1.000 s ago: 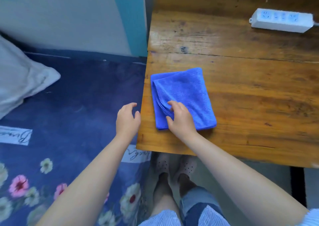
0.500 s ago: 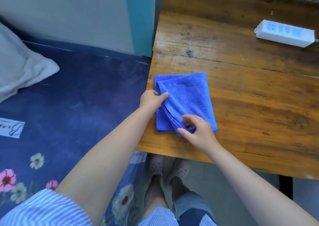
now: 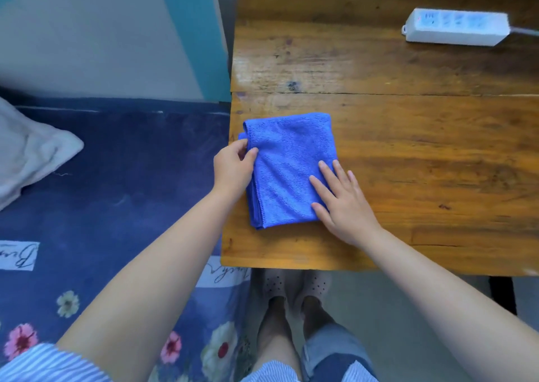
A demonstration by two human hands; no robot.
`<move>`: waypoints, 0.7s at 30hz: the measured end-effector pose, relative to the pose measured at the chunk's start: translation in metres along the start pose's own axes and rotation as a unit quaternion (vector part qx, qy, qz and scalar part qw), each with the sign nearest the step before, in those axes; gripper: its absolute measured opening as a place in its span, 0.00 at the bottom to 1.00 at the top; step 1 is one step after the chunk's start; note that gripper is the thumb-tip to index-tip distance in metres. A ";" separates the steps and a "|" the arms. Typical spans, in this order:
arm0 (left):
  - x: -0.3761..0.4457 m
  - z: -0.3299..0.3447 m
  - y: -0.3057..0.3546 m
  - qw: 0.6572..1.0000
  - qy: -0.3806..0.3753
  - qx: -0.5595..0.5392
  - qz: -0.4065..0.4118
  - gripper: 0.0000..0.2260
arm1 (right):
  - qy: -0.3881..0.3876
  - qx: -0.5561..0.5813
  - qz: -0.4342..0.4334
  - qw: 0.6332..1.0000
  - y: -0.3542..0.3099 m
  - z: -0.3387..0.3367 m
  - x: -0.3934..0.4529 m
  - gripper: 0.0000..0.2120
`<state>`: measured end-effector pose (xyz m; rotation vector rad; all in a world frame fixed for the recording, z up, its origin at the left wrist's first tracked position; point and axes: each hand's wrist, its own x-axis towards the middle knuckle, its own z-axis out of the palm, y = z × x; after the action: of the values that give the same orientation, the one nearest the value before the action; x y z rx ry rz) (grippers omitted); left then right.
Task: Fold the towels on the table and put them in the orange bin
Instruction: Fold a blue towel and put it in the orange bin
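A blue towel (image 3: 288, 160), folded into a small rectangle, lies near the left front corner of the wooden table (image 3: 408, 154). My left hand (image 3: 233, 167) pinches the towel's left folded edge between thumb and fingers. My right hand (image 3: 341, 198) lies flat with straight fingers on the towel's right near part, pressing it down. No orange bin is in view.
A white power strip (image 3: 455, 27) with its cable sits at the table's far right. Left of the table is a bed with a dark blue floral cover (image 3: 102, 206) and a white pillow (image 3: 26, 154). My feet (image 3: 294, 291) stand under the table's front edge.
My left hand came from beside the table to the towel's left edge and took hold of it. My right hand let go of the layers and now lies flat on the towel.
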<state>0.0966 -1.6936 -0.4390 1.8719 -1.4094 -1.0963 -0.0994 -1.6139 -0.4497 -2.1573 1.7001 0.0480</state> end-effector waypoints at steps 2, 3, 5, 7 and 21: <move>0.006 0.004 -0.006 0.999 -0.003 0.044 -0.032 0.04 | -0.021 -0.004 0.008 1.000 -0.004 0.006 0.002 0.25; 0.007 0.006 -0.008 0.997 -0.003 0.055 -0.050 0.04 | -0.035 -0.009 0.014 0.999 -0.006 0.009 0.002 0.25; 0.006 0.011 -0.007 0.995 0.009 0.060 -0.075 0.09 | -0.057 -0.025 0.024 0.998 -0.011 0.011 0.005 0.26; 0.002 0.015 -0.002 0.992 0.036 0.092 -0.077 0.17 | -0.050 -0.020 0.026 0.998 -0.014 0.004 0.007 0.25; -0.026 0.044 -0.036 0.889 -0.103 0.425 0.132 0.29 | -0.002 -0.050 0.027 0.998 0.019 -0.031 0.114 0.25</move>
<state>0.0740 -1.6566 -0.4833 2.0301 -2.4698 -0.5710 -0.0943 -1.7328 -0.4569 -2.1807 1.7883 0.1567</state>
